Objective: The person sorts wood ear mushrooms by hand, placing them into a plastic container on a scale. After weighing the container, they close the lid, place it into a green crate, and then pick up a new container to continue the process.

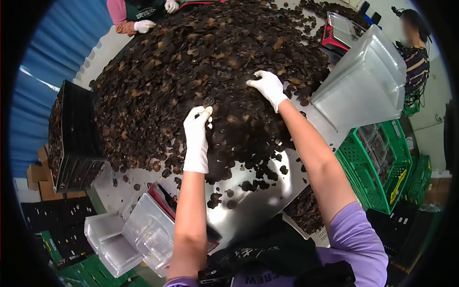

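Note:
A large heap of dark brown, thin, cap-like pieces (158,95), which look like mushrooms, covers the metal table (248,205). My left hand (196,131), in a white glove, pinches one small dark round piece (209,102) between thumb and fingertips, just above the near part of the heap. Farther right, my white-gloved right hand (270,88) reaches over the heap with its fingers bent and apart. I see nothing held in it, though its fingertips sit close to the pieces.
Stacked clear plastic boxes (368,81) stand at the right, above a green crate (377,162). More clear boxes (148,229) are at lower left. A black crate stack (76,138) borders the left side. A co-worker's gloved hands (144,26) are at the far edge; another person (415,62) is at right.

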A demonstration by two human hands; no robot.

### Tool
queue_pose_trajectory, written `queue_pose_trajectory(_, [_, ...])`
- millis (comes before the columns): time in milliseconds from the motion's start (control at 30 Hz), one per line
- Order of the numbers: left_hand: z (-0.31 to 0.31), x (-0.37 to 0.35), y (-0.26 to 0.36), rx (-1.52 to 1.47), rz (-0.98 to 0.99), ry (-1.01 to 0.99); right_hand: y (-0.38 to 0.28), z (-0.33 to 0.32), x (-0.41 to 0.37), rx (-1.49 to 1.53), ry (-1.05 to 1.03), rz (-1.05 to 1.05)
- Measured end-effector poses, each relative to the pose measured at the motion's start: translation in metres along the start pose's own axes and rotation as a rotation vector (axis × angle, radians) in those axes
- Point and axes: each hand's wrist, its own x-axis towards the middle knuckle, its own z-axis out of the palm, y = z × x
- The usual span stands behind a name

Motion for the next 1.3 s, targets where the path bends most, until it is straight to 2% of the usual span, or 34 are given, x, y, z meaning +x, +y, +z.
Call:
queue_pose_trajectory(33, [-0.007,-0.010,0.006,-0.181,-0.128,-0.021,-0.003,-0.001,-0.007,0.012,0.028,0.013])
queue_pose_trajectory(100, [-0.021,-0.022,0.002,-0.515,-0.279,0.048,0.008,0.009,-0.019,0.127,0.214,-0.147])
queue_pose_trajectory(167, [-0.034,-0.039,0.005,-0.791,-0.399,0.041,0.010,0.004,-0.038,0.514,0.148,-0.150])
queue_pose_trajectory(200, [-0.038,-0.047,0.004,-0.907,-0.398,0.005,-0.008,-0.012,-0.059,0.753,0.061,-0.086])
queue_pose_trajectory(233, [-0.043,-0.053,0.002,-1.023,-0.395,-0.034,-0.012,-0.013,-0.072,1.125,0.012,0.012])
queue_pose_trajectory(267, [-0.048,-0.059,-0.004,-1.118,-0.319,-0.184,-0.012,-0.012,-0.084,1.392,-0.022,0.184])
queue_pose_trajectory(300, [-0.050,-0.066,-0.005,-1.116,-0.301,-0.170,-0.011,-0.010,-0.097,1.651,-0.059,0.372])
queue_pose_trajectory(400, [-0.057,-0.089,-0.003,-1.133,-0.282,-0.110,-0.008,-0.006,-0.136,1.785,-0.517,0.176])
queue_pose_trajectory(433, [-0.063,-0.098,-0.005,-1.149,-0.272,-0.150,-0.009,-0.003,-0.145,1.789,-0.699,0.050])
queue_pose_trajectory(467, [-0.065,-0.106,-0.007,-1.166,-0.262,-0.196,-0.010,-0.002,-0.155,1.746,-0.678,0.101])
queue_pose_trajectory(500, [-0.068,-0.118,-0.006,-1.143,-0.264,-0.117,-0.018,-0.001,-0.165,1.702,-0.655,0.150])
queue_pose_trajectory(533, [-0.076,-0.128,-0.009,-1.140,-0.185,-0.196,-0.031,-0.002,-0.172,1.755,-0.805,0.042])
queue_pose_trajectory(567, [-0.083,-0.138,-0.010,-1.132,-0.096,-0.273,-0.044,-0.008,-0.186,1.690,-0.634,0.232])
queue_pose_trajectory(600, [-0.086,-0.159,0.010,-1.140,-0.213,-0.078,-0.043,0.000,-0.185,1.729,-0.778,0.121])
queue_pose_trajectory(633, [-0.099,-0.174,0.017,-1.060,-0.236,0.001,-0.046,0.008,-0.185,1.764,-0.929,0.011])
queue_pose_trajectory(700, [-0.131,-0.206,0.021,-1.078,-0.103,0.021,-0.057,0.016,-0.196,1.710,-0.940,0.056])
queue_pose_trajectory(733, [-0.147,-0.224,0.031,-0.994,0.051,-0.018,-0.069,0.017,-0.202,1.625,-1.002,0.050])
queue_pose_trajectory(767, [-0.161,-0.248,0.042,-0.941,0.087,0.085,-0.081,0.020,-0.210,1.540,-1.066,0.043])
queue_pose_trajectory(800, [-0.179,-0.267,0.048,-0.763,0.166,0.176,-0.105,0.016,-0.227,1.458,-0.993,0.054])
queue_pose_trajectory(833, [-0.202,-0.286,0.053,-0.577,0.236,0.272,-0.124,0.024,-0.236,1.458,-1.046,0.061])
queue_pose_trajectory(900, [-0.243,-0.319,0.051,-0.221,0.329,0.510,-0.156,0.042,-0.256,1.185,-1.137,-0.135])
queue_pose_trajectory(933, [-0.260,-0.333,0.046,0.009,0.360,0.651,-0.181,0.045,-0.274,1.038,-1.151,-0.156])
queue_pose_trajectory(1000, [-0.282,-0.352,0.039,0.196,0.232,0.767,-0.226,0.045,-0.300,0.803,-1.350,-0.237])
queue_pose_trajectory(1033, [-0.289,-0.356,0.034,0.245,0.174,0.785,-0.233,0.077,-0.311,0.839,-1.425,-0.389])
queue_pose_trajectory(1067, [-0.297,-0.359,0.024,0.340,0.144,0.747,-0.255,0.077,-0.326,0.798,-1.553,-0.301])
queue_pose_trajectory(1100, [-0.306,-0.358,0.011,0.430,0.117,0.697,-0.264,0.106,-0.339,0.759,-1.399,-0.692])
queue_pose_trajectory(1133, [-0.315,-0.353,-0.011,0.572,0.096,0.752,-0.269,0.133,-0.351,0.697,-1.429,-0.714])
queue_pose_trajectory(1167, [-0.320,-0.356,-0.017,0.618,-0.001,0.688,-0.284,0.122,-0.367,0.421,-1.381,-0.594])
queue_pose_trajectory(1233, [-0.310,-0.357,-0.020,0.504,0.042,0.619,-0.280,0.161,-0.392,0.068,-0.865,-1.045])
queue_pose_trajectory(1300, [-0.306,-0.363,-0.017,0.726,-0.014,0.657,-0.283,0.152,-0.411,-0.184,-0.672,-1.041])
